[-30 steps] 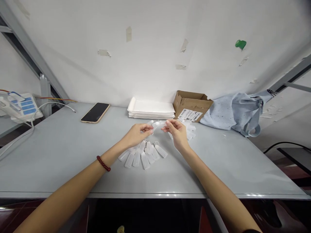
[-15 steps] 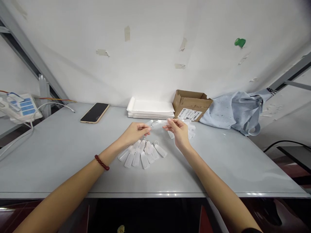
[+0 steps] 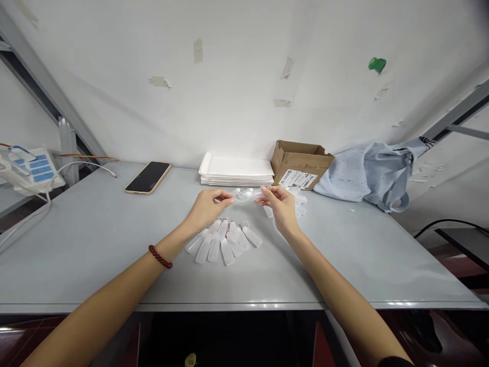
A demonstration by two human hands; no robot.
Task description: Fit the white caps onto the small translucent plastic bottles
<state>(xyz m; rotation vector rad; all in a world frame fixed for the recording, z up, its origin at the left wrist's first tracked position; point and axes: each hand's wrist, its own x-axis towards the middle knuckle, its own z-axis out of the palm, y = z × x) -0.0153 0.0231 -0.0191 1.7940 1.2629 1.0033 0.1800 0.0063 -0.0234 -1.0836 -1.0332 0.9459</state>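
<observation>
My right hand [image 3: 280, 205] pinches a small translucent plastic tag [image 3: 258, 193] by its side, above the table. A thin clear loop [image 3: 241, 200] curves from that tag toward my left hand [image 3: 211, 206], whose thumb and forefinger are closed on the loop's end. The fingertips partly hide the contact. Below my hands, a fanned pile of several similar translucent tags [image 3: 225, 243] with thin loops lies on the table. Another group of translucent tags [image 3: 301, 201] is behind my right hand, partly covered by it.
The grey table [image 3: 114, 255] bears a phone [image 3: 148, 177] at left, a stack of white envelopes [image 3: 237, 171] at the back, an open cardboard box [image 3: 301, 162] and a light blue cloth bag [image 3: 359, 173]. A white cable [image 3: 82, 163] runs from a power strip [image 3: 40, 171].
My left hand has shifted slightly up and left. The loop between my hands now shows as a wider curve. My right hand stays nearly where it was.
</observation>
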